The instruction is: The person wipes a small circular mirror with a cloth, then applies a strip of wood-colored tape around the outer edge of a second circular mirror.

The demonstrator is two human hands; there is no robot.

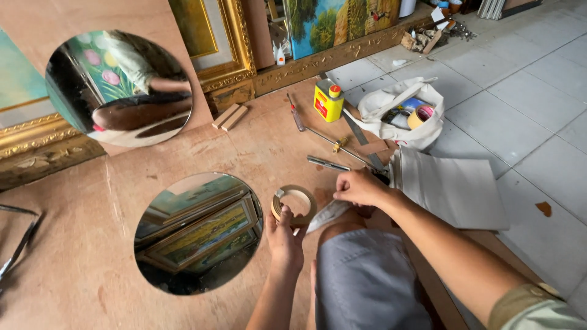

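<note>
Head view | left hand (285,235) clamped on tape roll (294,205), near centre, right of round mirror (197,232) | right hand (361,187) pinched together, apparently on tape end | best: pull flat, roll steady, avoid twisting.

Workshop floor seen from above: a brown plywood sheet (79,256) covers the left part, pale grey floor tiles (520,104) the right. Gilt picture frames (235,55) and a landscape painting (330,21) lean along the far edge. Even daylight.
</note>
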